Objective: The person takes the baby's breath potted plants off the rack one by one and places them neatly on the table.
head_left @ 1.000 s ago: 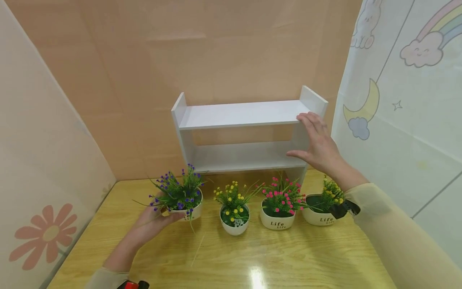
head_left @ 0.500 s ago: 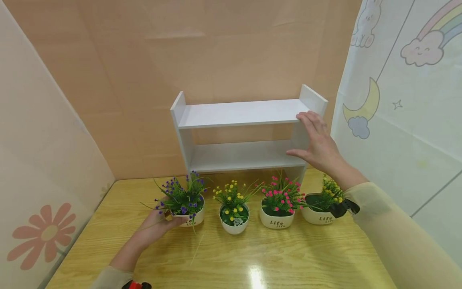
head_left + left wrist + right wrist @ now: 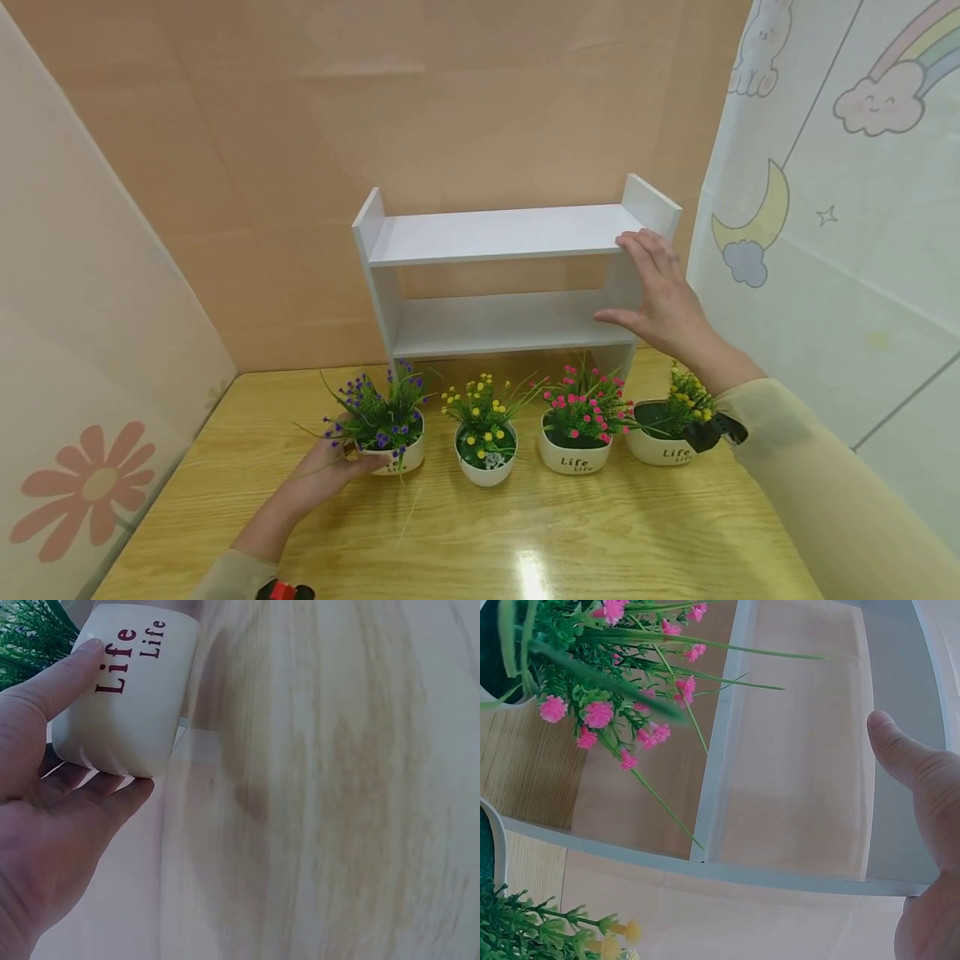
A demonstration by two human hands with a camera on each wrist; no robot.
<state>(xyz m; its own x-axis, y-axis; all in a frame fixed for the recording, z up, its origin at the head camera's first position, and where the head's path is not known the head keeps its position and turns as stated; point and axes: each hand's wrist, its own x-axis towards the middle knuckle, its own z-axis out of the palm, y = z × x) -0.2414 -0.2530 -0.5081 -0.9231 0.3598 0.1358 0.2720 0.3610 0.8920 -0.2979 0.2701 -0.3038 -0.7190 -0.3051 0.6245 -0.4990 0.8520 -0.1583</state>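
My left hand (image 3: 322,473) grips a white oval pot (image 3: 139,697) lettered "Life", thumb on its front and fingers around its end. Purple flowers (image 3: 378,412) and long green blades grow from this pot. It sits upright at the left end of a row before the white two-tier shelf (image 3: 495,236); whether its base touches the table is hard to tell. My right hand (image 3: 660,296) rests its fingertips on the upper board's front edge at the right, with the thumb spread below. In the right wrist view only the thumb (image 3: 900,746) and part of the palm show.
Right of the purple plant stand a round pot with yellow flowers (image 3: 487,471), an oval pot with pink flowers (image 3: 576,457) and another yellow-flowered pot (image 3: 660,450) under my right forearm. The wooden table (image 3: 450,550) meets cloth-covered walls on both sides.
My left hand has shifted the purple-flowered plant slightly right and toward the table front, and it now stands straighter. The right hand stays at the shelf. The camera view has tilted slightly.
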